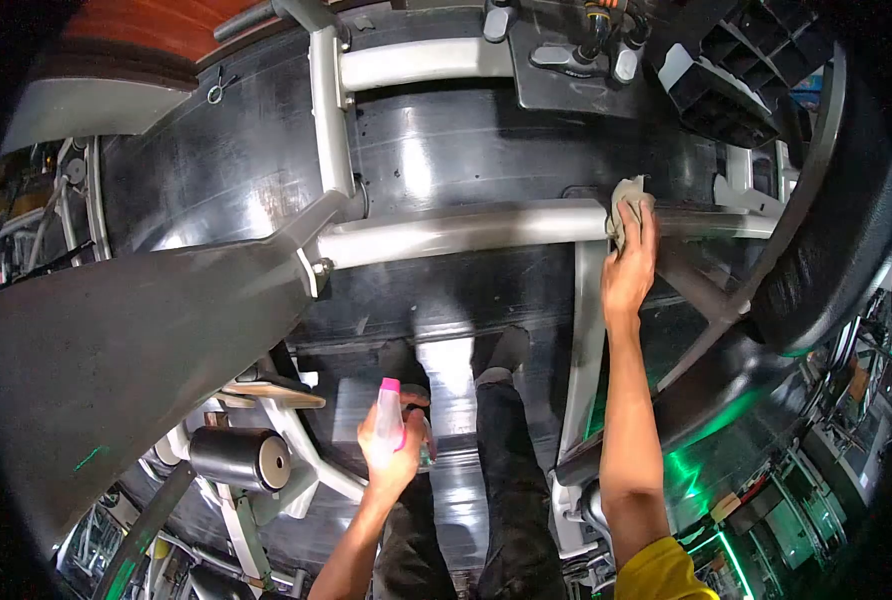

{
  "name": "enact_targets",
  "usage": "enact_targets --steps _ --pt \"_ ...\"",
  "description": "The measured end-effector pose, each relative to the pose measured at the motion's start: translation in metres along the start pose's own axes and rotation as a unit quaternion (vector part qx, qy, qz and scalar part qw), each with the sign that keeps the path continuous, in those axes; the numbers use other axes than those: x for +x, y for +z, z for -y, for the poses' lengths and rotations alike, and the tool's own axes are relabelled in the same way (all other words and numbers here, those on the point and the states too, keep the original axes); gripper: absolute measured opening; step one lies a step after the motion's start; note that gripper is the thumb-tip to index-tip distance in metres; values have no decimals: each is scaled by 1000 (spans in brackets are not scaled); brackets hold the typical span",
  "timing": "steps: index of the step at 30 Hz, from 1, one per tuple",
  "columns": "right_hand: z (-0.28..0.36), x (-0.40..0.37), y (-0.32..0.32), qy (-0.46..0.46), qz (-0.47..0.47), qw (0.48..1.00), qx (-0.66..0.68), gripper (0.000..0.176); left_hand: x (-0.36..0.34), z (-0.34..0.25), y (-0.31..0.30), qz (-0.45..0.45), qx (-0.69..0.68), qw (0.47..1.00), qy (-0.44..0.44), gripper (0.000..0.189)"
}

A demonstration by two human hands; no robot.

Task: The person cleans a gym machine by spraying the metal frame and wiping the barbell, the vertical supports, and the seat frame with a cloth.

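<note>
My left hand (393,450) is wrapped round a spray bottle (390,415) with a pink top and a clear body, held low in front of my legs. My right hand (633,255), at the end of an outstretched arm, presses a beige cloth (627,200) onto a white metal beam (466,230). The cloth lies around the spot where this beam meets an upright white bar (586,330). Part of the cloth is hidden under my fingers.
A large dark grey pad (146,350) fills the left side. Black padding (826,240) curves along the right. A round black roller (241,458) is at lower left. Tools (596,30) and black plastic trays (746,70) stand at the top right.
</note>
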State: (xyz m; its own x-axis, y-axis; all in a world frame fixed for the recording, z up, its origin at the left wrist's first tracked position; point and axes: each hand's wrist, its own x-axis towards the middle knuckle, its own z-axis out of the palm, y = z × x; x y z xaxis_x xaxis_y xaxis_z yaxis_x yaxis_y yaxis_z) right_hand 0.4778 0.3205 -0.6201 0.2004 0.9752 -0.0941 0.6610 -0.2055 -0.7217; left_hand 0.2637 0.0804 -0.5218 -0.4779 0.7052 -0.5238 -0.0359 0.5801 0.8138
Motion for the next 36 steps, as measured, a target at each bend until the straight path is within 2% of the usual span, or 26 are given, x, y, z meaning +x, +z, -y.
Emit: enact_targets --steps 1,3,4,5,6,7,8,11,12,14,16,17,18,19,20,22,23,24,25,27,29,31,32,33,35,36 --pt "-5 -2 3 -136 -17 961 -242 71 -1 1 2 -1 1 1000 -1 11" --pt "-6 -10 21 -207 -16 960 -189 64 -3 6 4 3 -12 1000 16 10" --pt "10 -18 38 -235 1 966 -111 62 -3 9 3 16 5 1000 12 10" --pt "25 -30 58 -343 -8 926 -156 54 -3 9 3 16 6 1000 12 10" --pt "56 -53 78 -98 138 985 -37 37 -4 9 4 3 20 999 32 10" --pt "55 -64 111 -375 88 922 -34 25 -4 8 5 -11 34 998 54 10" --pt "81 -84 132 -306 149 937 73 19 -4 5 5 -12 35 998 55 10" --pt "120 -121 167 -393 181 897 94 15 -4 -5 3 -17 32 999 34 11" --pt "119 -116 163 -390 178 899 93 15 -4 -7 2 -28 4 999 27 11" --pt "110 -97 146 -379 239 892 65 20 -3 -6 0 -40 -26 999 21 11" --pt "84 -69 113 -354 240 904 11 45 -3 4 -5 -39 -11 999 30 11" --pt "73 -51 87 -363 201 909 -48 54 -3 5 -5 -38 -14 999 30 11" --pt "68 -37 60 -207 242 936 -151 54 -2 6 -6 -33 -30 999 13 12" --pt "28 -12 53 -342 117 900 -245 45 0 6 -6 -27 -47 999 -4 12" --pt "30 10 31 -284 129 911 -270 48 2 8 -7 -25 -48 999 -5 12" --pt "12 46 13 -159 152 929 -297 41 3 13 -6 -25 -38 999 2 13" --pt "11 61 9 -129 185 938 -262 41 3 18 -5 -23 -39 999 0 13" --pt "4 74 15 -99 183 926 -316 44 3 25 -5 -19 -10 1000 19 12" --pt "7 83 17 -98 183 926 -315 44 5 26 -6 -15 22 999 38 12" --pt "13 99 23 -7 256 903 -345 45 4 15 -7 -9 -5 1000 19 12" --pt "-1 110 21 -14 282 891 -355 44 5 13 -6 3 -33 999 -5 12" --pt "-4 113 20 -29 335 889 -311 42 7 18 -7 3 -10 1000 24 12" --pt "-3 117 22 -35 397 877 -267 43 8 18 -8 2 -8 1000 24 12" --pt "4 115 29 -38 399 877 -264 43 8 15 -9 1 -42 999 2 12" --pt "15 106 47 -79 464 834 -288 44 7 13 -11 1 -75 997 -23 12" --pt "22 102 63 -77 514 816 -253 44 7 13 -13 5 -69 997 -20 12"
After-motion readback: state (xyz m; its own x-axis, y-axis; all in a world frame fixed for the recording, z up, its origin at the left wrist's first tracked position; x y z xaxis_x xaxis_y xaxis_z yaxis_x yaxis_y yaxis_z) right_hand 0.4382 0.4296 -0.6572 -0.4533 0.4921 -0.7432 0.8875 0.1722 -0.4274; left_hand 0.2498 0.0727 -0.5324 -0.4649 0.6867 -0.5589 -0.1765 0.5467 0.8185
